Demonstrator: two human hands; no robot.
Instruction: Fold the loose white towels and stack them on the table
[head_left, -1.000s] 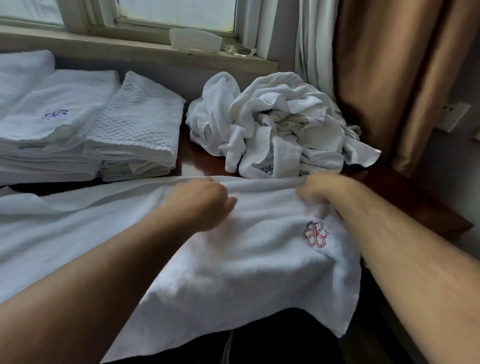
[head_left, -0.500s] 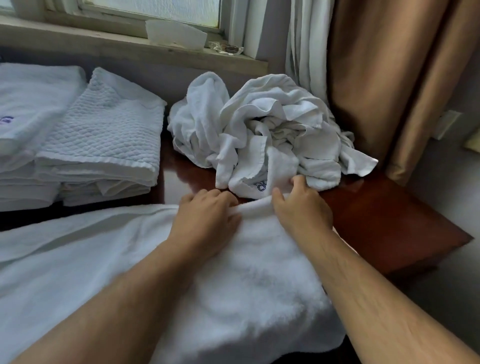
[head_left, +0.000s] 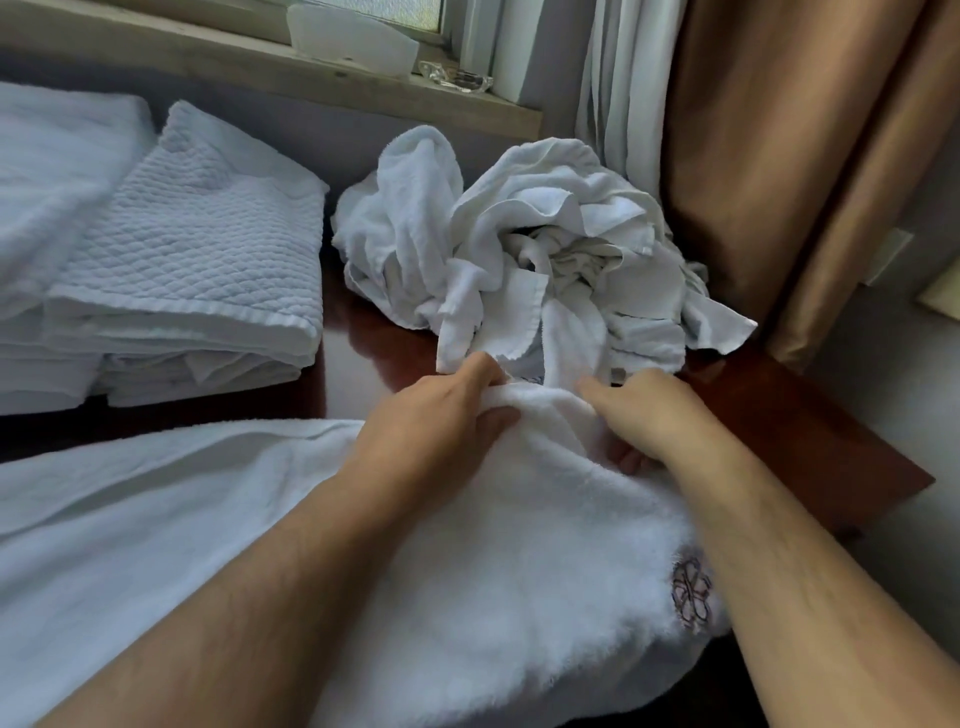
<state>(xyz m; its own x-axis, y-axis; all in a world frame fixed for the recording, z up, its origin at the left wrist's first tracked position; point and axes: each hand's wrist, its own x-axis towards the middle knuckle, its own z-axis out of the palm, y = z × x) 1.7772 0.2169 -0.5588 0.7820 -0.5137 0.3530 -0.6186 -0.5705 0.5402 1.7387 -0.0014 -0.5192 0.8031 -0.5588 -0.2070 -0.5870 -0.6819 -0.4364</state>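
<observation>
the towel being folded (head_left: 493, 545) lies across the near side of the table (head_left: 779, 431), its long axis running left to right, with most of its length trailing off to the left and its emblem corner (head_left: 691, 597) drooping at the right by the forearm. both hands meet at its far edge, close together and toward the right end: the left hand (head_left: 441, 415) pinches a bunched ridge of cloth, fingers curled over and thumb under, and the right hand (head_left: 649, 415) grips the same ridge just beside it, thumb tucked beneath. the grip thus sits at the short end, so the coming fold probably has to travel leftward along the length; the left hand is nearer that slack run. just beyond the knuckles sits the loose pile (head_left: 530, 249), almost touching, and the folded stack (head_left: 192, 249) waits farther left. a brown curtain (head_left: 779, 156) hangs at the right.
</observation>
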